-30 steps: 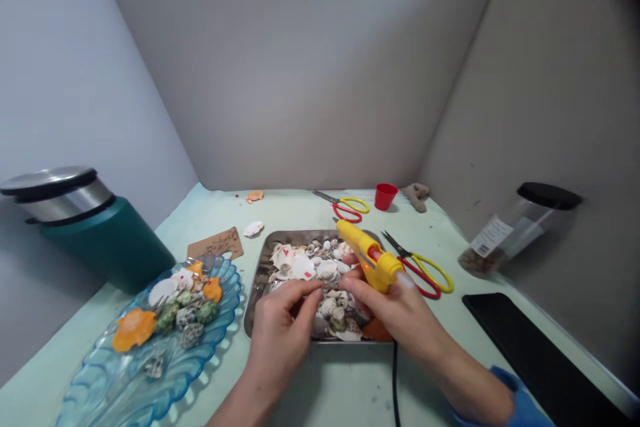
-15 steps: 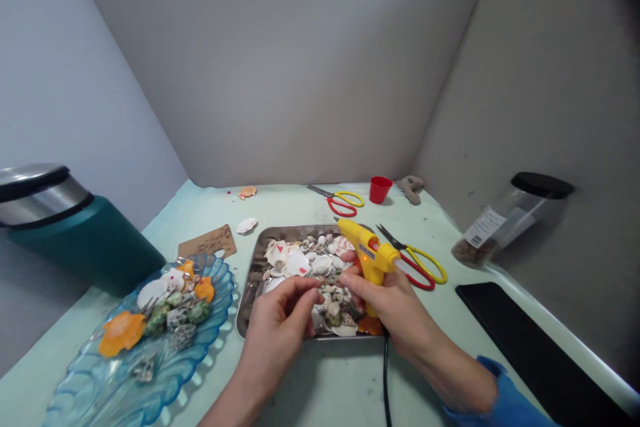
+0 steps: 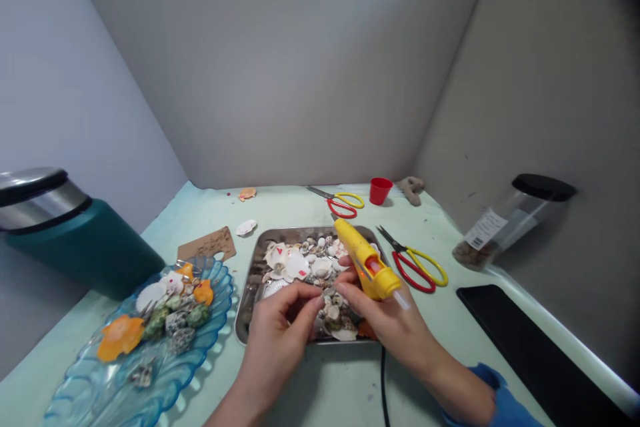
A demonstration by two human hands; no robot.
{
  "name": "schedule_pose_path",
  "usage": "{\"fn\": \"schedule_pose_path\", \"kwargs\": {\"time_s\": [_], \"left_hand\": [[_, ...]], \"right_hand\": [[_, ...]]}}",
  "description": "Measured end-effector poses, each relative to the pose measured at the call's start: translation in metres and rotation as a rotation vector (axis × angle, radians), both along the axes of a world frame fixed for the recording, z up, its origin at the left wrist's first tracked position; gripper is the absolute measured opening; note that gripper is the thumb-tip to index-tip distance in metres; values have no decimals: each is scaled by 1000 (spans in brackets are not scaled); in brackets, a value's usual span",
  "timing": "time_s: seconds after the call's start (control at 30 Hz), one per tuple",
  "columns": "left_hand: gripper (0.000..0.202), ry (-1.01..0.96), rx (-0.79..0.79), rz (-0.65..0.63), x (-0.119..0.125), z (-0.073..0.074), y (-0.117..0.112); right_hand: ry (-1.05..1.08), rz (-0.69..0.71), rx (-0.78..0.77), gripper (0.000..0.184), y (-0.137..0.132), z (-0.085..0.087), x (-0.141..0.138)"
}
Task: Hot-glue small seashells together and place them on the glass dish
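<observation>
Over the front of a metal tray (image 3: 245, 310), my two hands come close together. My left hand (image 3: 285, 323) pinches thumb against index finger; whatever is between them is too small to make out. My right hand (image 3: 385, 310) is wrapped round a yellow hot glue gun (image 3: 363, 250), its nozzle pointing up and away and a clear glue stick (image 3: 401, 299) poking out of its back. The right thumb tip reaches toward the left fingertips. Beneath the hands, the tray holds many small seashells (image 3: 320, 267), some pale and flat with red marks.
A blue glass dish (image 3: 200, 367) with shells and stones stands left, beside a teal bottle (image 3: 95, 247). Brown card (image 3: 207, 245) lies behind it. Two scissors (image 3: 420, 267) (image 3: 345, 200), a red cup (image 3: 381, 191), a clear jar (image 3: 500, 227) and a black slab (image 3: 530, 347) surround the tray.
The glue gun has tipped, its back end swinging lower and toward me. My right thumb has moved slightly left, closer to the left fingertips, which still pinch.
</observation>
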State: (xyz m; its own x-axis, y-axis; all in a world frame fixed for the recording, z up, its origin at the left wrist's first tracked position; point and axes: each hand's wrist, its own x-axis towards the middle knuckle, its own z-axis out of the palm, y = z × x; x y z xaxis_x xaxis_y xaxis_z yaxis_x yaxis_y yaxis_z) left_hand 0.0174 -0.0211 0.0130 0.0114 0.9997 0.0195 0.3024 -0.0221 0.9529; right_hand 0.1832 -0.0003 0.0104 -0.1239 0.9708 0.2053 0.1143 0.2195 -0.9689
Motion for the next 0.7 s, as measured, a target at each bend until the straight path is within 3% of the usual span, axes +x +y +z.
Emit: {"fn": "schedule_pose_path", "kwargs": {"time_s": [0.13,0.4,0.57,0.7], "left_hand": [[20,121,78,7,-1,-3,0],[17,183,208,13,-3,0,-2],[15,213,244,43,-5,0,-1],[16,223,258,126,-12,-1,5]], "right_hand": [[-26,33,57,23,0,-1,2],[-97,32,87,18,2,-7,4],[-123,89,64,18,3,1,9],[-271,178,57,17,5,9,22]]}}
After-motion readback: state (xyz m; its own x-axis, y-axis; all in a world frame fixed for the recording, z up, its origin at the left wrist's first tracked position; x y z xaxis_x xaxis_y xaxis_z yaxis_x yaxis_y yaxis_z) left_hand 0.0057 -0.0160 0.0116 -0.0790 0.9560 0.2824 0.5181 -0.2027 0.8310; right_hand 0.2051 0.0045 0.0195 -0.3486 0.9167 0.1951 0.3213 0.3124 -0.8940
